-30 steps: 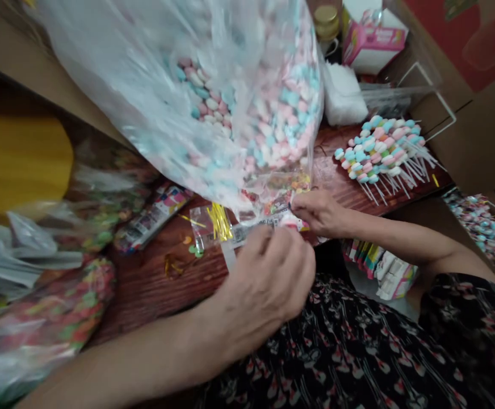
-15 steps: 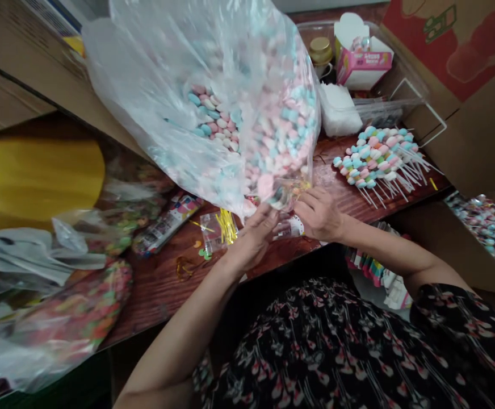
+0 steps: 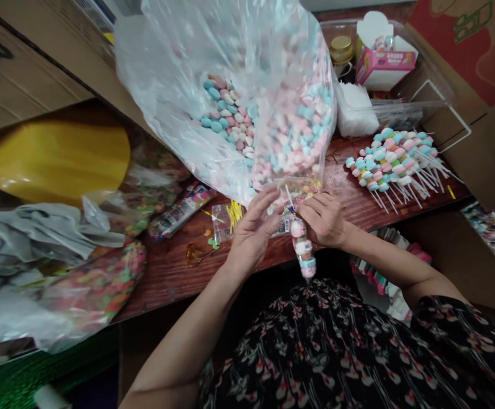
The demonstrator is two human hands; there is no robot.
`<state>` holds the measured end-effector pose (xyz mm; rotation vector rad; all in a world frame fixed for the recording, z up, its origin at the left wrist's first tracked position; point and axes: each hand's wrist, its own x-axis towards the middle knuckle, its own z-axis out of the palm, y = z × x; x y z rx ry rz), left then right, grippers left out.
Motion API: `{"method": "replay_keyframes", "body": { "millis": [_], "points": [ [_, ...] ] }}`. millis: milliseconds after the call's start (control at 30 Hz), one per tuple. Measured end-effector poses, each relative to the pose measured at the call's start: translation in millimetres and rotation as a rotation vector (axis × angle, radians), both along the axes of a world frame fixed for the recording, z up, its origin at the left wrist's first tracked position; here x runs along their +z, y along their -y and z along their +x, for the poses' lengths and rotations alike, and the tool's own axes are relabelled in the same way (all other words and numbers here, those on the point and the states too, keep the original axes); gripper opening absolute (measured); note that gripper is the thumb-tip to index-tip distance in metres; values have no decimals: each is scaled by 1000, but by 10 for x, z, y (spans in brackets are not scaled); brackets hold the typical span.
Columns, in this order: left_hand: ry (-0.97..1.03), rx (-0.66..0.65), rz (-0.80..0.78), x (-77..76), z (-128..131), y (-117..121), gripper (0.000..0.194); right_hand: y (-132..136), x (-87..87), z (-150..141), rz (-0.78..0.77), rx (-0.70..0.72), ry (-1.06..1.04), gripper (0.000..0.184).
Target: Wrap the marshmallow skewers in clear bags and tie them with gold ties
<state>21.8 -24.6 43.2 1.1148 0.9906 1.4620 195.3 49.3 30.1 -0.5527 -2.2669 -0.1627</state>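
Observation:
My right hand (image 3: pixel 324 218) is closed on a marshmallow skewer (image 3: pixel 302 250) of pink, white and blue pieces, which hangs down over the near table edge with its stick pointing up. My left hand (image 3: pixel 254 227) is beside it, fingers pinched at the top of the skewer under a small clear wrapper. Right above both hands stands a big clear plastic bag (image 3: pixel 247 96) full of pastel marshmallows. A small packet of yellow twist ties (image 3: pixel 230 216) lies on the wooden table (image 3: pixel 166 272) just left of my left hand.
A pile of finished marshmallow skewers (image 3: pixel 394 162) lies at the right. A pink carton (image 3: pixel 384 59), a jar (image 3: pixel 341 51) and white tissue (image 3: pixel 356 111) stand behind. Bags of coloured candy (image 3: pixel 94 284) and a yellow sheet (image 3: pixel 55 159) fill the left. A cardboard box (image 3: pixel 477 85) stands right.
The camera lifted and the view widened. My left hand moved from near the table edge up to the skewer top. The skewer now hangs down over the table edge from my right hand.

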Motion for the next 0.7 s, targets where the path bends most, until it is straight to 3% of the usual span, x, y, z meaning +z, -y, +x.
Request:
{"method": "replay_keyframes", "body": {
  "millis": [67,133,167,267,333,400,467,567,633,700],
  "points": [
    [-37,-108,-64,-87,54,18,59,-9,10,16,4,-16,-16,27],
    [-139,-158,-81,-187,98,33,57,-1,36,23,-97,17,-44,27],
    [-217,-124,-46,-227,110,50,51,26,53,18,-215,57,-75,26],
    [-556,35,189,-249,71,187,36,237,104,-38,-849,228,-220,21],
    [-775,34,310,-170,-63,343,35,426,110,-107,-1297,322,-281,22],
    [-859,-23,311,-30,-315,547,37,568,76,-198,-1482,369,-288,18],
    [-858,-34,173,148,-658,843,32,642,20,-293,-1359,442,-151,8],
    [-846,-30,-262,315,-1184,1505,22,649,-62,-357,-884,552,-16,15],
    [-773,-90,-615,218,-1452,1996,23,603,-101,-307,-702,560,9,21],
    [-733,-65,-917,-55,-1611,2398,27,545,-118,-193,-685,496,5,23]
  ]
}}
